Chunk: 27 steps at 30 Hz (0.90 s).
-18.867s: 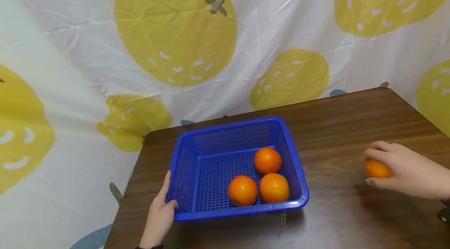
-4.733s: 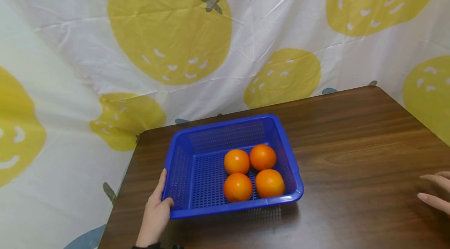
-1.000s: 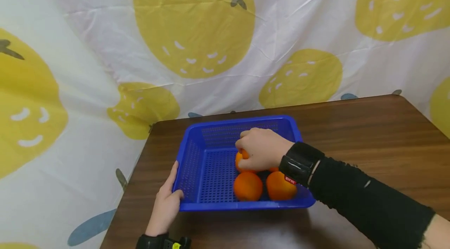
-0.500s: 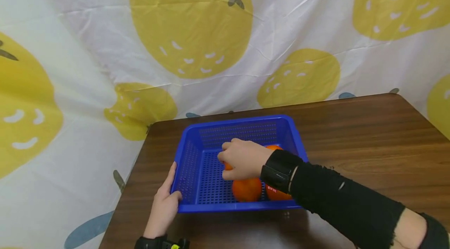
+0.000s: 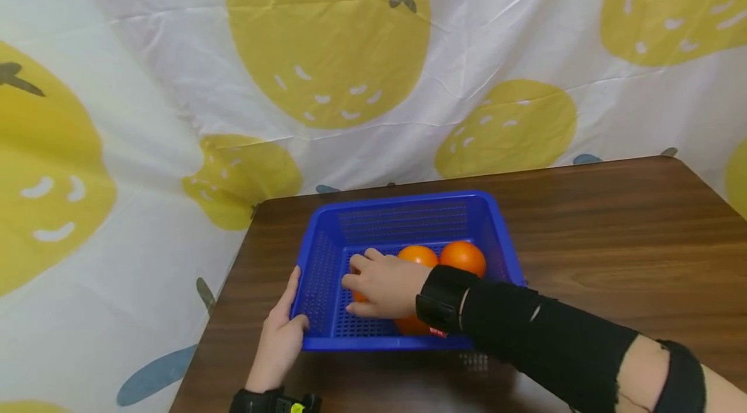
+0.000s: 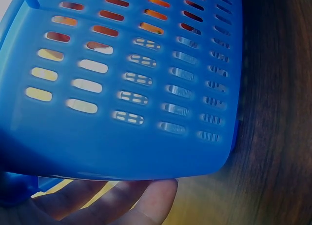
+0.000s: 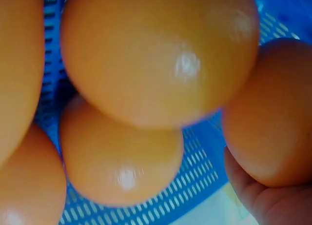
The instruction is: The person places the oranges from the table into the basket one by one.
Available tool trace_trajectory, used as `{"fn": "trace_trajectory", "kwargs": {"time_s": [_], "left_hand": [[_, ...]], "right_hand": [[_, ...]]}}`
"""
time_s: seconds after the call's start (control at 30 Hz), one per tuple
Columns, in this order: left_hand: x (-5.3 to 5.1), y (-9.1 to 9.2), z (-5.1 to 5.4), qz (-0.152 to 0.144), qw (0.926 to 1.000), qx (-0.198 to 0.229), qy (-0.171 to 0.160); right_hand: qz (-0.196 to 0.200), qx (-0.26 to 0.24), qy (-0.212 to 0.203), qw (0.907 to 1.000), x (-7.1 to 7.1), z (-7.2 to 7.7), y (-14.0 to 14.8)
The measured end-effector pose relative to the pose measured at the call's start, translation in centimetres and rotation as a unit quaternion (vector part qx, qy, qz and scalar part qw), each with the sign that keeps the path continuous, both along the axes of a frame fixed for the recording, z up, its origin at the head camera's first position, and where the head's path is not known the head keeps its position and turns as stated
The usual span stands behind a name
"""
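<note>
My left hand (image 5: 277,338) grips the left rim of the blue plastic basket (image 5: 397,343); in the left wrist view, its fingers (image 6: 158,200) lie against the basket's edge. Inside the basket my right hand (image 5: 382,286) holds an orange (image 5: 358,296), mostly hidden under the fingers in the head view. The right wrist view has this orange (image 7: 273,122) at the right, with fingers (image 7: 256,198) beneath it. Beyond my right hand sit an orange (image 5: 418,253) and another orange (image 5: 463,257). A further orange (image 5: 410,326) shows partly below my right wrist.
The basket stands on a dark brown wooden table (image 5: 613,231). Behind and to the left hangs a white cloth (image 5: 146,76) printed with yellow fruit. My right forearm, in a black sleeve (image 5: 543,335), crosses the basket's right front corner.
My right hand has moved left and toward me inside the basket, carrying the orange. Oranges at the back are uncovered again. My left hand keeps its grip on the rim.
</note>
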State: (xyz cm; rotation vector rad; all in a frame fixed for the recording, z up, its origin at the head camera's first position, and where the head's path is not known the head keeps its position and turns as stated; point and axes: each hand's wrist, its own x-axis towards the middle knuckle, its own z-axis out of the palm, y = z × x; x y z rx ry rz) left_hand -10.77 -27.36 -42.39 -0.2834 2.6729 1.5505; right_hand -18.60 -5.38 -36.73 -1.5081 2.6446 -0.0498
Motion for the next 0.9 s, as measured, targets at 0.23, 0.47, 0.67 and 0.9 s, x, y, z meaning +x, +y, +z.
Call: {"fn": "trace_trajectory", "kwargs": {"time_s": [0.23, 0.47, 0.67, 0.9], "left_hand": [[0.0, -0.1, -0.2, 0.002, 1.0000, -0.001, 0.005], [0.0, -0.2, -0.3, -0.005, 0.9999, 0.001, 0.013], [0.0, -0.2, -0.3, -0.002, 1.0000, 0.000, 0.009], [0.1, 0.0, -0.2, 0.002, 1.0000, -0.003, 0.007]], "right_hand": [[0.035, 0.001, 0.009, 0.9993, -0.3, -2.4, -1.1], [0.028, 0.000, -0.008, 0.9996, -1.0, -4.0, -1.6], [0.039, 0.017, -0.020, 0.9989, -1.3, -4.3, -1.6], [0.035, 0.028, -0.030, 0.9985, -1.2, -3.9, -1.6]]}}
